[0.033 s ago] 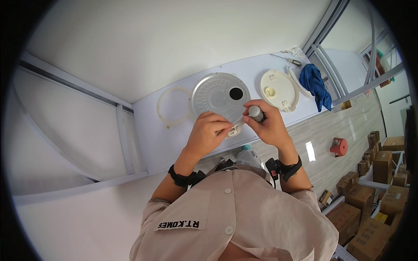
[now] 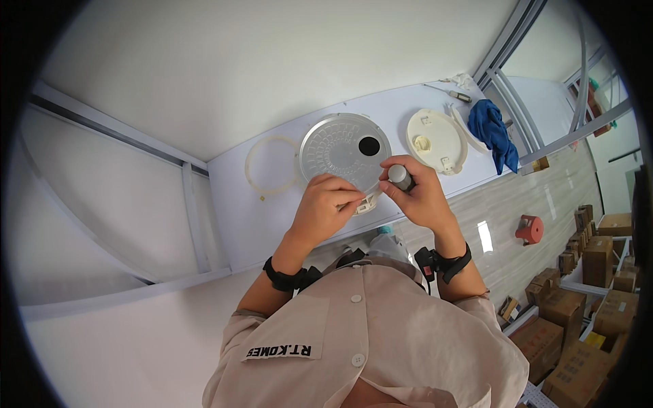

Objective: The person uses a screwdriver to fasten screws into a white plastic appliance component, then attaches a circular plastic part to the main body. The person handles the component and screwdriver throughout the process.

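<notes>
A round silver metal lid with a black disc on it (image 2: 333, 143) lies on the white table in front of me. A cream plastic piece (image 2: 366, 206) sticks out at its near edge. My left hand (image 2: 325, 209) is closed over the lid's near rim, fingertips pinched beside this piece; whatever they hold is hidden. At the rim's near right, my right hand (image 2: 420, 194) is wrapped round a thick grey cylindrical handle (image 2: 399, 177), its flat round end facing up. The handle's lower end is out of sight behind the fingers.
Left of the lid lies a thin cream ring (image 2: 249, 166). To the right are a round cream cover (image 2: 442, 132), a blue cloth (image 2: 491, 129) and a screwdriver (image 2: 459, 96). A red stool (image 2: 529, 230) and cardboard boxes (image 2: 563, 309) stand beyond the table's right side.
</notes>
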The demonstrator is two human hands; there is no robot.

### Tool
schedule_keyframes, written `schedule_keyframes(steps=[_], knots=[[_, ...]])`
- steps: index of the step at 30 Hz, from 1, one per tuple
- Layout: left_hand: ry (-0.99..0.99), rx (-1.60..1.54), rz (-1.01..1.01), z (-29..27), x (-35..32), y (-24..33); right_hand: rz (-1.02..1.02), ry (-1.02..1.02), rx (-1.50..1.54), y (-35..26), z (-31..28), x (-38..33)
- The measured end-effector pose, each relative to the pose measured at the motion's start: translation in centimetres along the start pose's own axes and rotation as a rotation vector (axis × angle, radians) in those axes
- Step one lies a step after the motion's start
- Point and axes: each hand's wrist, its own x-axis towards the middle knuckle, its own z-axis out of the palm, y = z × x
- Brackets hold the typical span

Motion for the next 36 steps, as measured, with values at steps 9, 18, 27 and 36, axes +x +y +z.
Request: schedule_keyframes(steps=[9, 18, 27, 36], knots=[[-0.049, -0.014, -0.001, -0.2, 0.1, -0.5, -0.031, 0.022, 0.009, 0.0, 0.0, 0.0], [0.034, -0.086, -0.074, 0.0, 0.3, 0.3, -0.092, 0.107, 0.101, -0.7, -0.7, -0.7], [0.06, -0.052, -0.049, 0.3, -0.1, -0.2, -0.32, 0.22, 0.487, -5.6, -1.9, -1.0], [0.078, -0.056, -0.04, 0.3, -0.2, -0.3, -0.419, 0.161, 0.576, -5.1, 0.4, 0.6]])
